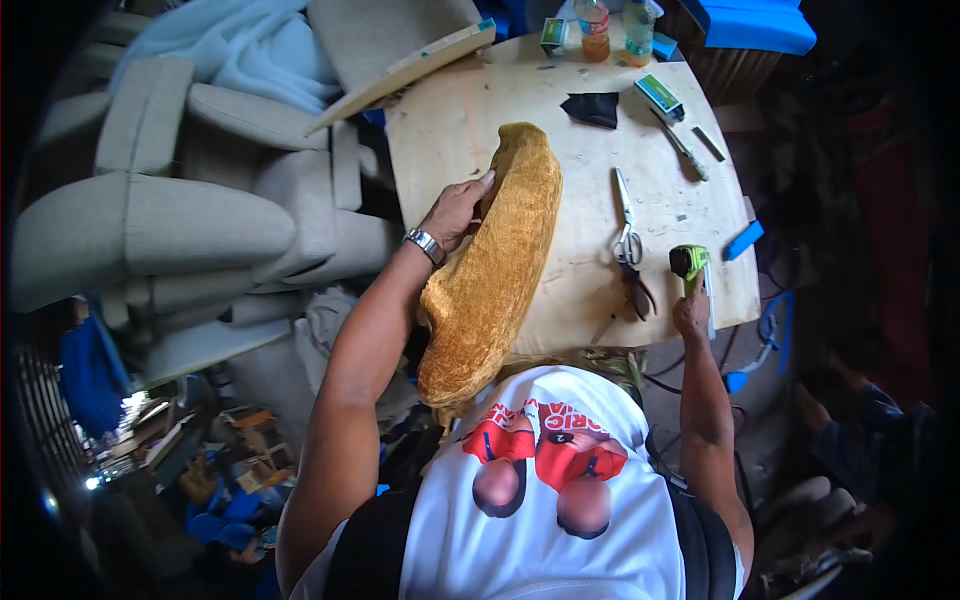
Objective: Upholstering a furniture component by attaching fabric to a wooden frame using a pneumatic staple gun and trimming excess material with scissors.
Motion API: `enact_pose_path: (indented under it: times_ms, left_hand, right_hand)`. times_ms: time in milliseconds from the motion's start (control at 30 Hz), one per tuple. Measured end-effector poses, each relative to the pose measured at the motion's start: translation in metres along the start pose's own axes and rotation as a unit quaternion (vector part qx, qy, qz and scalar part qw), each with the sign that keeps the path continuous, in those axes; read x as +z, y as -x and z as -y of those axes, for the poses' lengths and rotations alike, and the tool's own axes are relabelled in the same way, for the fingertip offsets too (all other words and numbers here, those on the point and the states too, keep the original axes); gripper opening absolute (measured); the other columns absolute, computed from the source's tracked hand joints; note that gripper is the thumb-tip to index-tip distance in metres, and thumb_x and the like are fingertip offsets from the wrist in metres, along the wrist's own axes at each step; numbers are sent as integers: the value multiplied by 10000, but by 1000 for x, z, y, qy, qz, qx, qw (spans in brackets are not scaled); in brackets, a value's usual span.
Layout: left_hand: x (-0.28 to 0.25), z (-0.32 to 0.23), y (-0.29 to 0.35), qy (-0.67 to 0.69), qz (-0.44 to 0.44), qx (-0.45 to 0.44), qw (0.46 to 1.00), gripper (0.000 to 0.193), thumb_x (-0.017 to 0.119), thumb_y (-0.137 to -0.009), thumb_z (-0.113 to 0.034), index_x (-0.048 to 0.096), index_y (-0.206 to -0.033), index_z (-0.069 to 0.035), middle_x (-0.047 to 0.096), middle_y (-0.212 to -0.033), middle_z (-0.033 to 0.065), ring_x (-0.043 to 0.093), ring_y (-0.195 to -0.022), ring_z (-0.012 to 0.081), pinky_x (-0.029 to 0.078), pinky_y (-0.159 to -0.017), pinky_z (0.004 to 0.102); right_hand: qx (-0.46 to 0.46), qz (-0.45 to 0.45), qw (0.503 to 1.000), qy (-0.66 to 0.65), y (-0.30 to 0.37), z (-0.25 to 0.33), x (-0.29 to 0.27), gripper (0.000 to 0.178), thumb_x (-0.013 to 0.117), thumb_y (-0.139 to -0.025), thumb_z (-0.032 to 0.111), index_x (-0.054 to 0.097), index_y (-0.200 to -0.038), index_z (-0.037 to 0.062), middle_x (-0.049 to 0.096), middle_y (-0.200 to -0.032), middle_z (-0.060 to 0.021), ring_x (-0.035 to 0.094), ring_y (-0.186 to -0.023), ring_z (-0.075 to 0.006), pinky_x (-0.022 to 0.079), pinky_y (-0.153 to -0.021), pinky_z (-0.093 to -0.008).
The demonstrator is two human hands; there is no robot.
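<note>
My left hand [458, 213], a metal-banded watch on its wrist, is closed on the left edge of a long, curved upholstered piece [505, 255] in golden-brown plush. The piece is tilted over the near left part of the wooden table [430, 130], its lower end close to my shirt. My right hand [692, 312] is wrapped round a lime-green staple gun [688, 262] at the table's near right edge. Between the two hands lie scissors [627, 225] and dark-handled pliers [637, 292]. My left fingertips are hidden behind the plush piece.
Beige upholstered seat parts [200, 230] are piled on the left. Two bottles [594, 32] stand at the table's far edge. A green box [660, 95], a black scrap [592, 109] and a screwdriver-like tool [690, 155] lie on it. A blue hose [770, 325] hangs at the right.
</note>
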State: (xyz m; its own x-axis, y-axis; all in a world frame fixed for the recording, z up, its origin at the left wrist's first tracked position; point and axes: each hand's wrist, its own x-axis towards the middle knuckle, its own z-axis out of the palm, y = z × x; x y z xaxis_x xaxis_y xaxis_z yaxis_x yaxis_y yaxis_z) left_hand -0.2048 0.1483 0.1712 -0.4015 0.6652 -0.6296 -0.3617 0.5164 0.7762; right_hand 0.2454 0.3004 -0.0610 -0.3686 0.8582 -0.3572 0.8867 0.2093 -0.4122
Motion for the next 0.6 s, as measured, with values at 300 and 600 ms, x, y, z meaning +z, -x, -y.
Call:
enact_pose_path:
  times_ms: [300, 600]
  left_hand:
    - [-5, -12, 22, -207, -154, 19, 966, 603, 610, -932, -534, 703, -1102, 36, 712, -995, 105, 651, -856, 157, 506, -783, 275]
    - [-56, 33, 70, 178, 138, -57, 973, 900, 284, -883, -820, 628, -1036, -2, 690, -993, 118, 653, -869, 220, 521, -829, 330]
  right_hand:
    - [-57, -141, 985, -79, 22, 71, 16, 503, 665, -870, 230, 530, -1314, 36, 568, -1271, -213, 517, -1138, -409, 417, -999, -483]
    - [-450, -51, 833, -318, 123, 360, -81, 420, 404, -1016, 342, 581, -1316, 107, 464, -1445, -154, 336, -1404, -366, 227, -1189, -446]
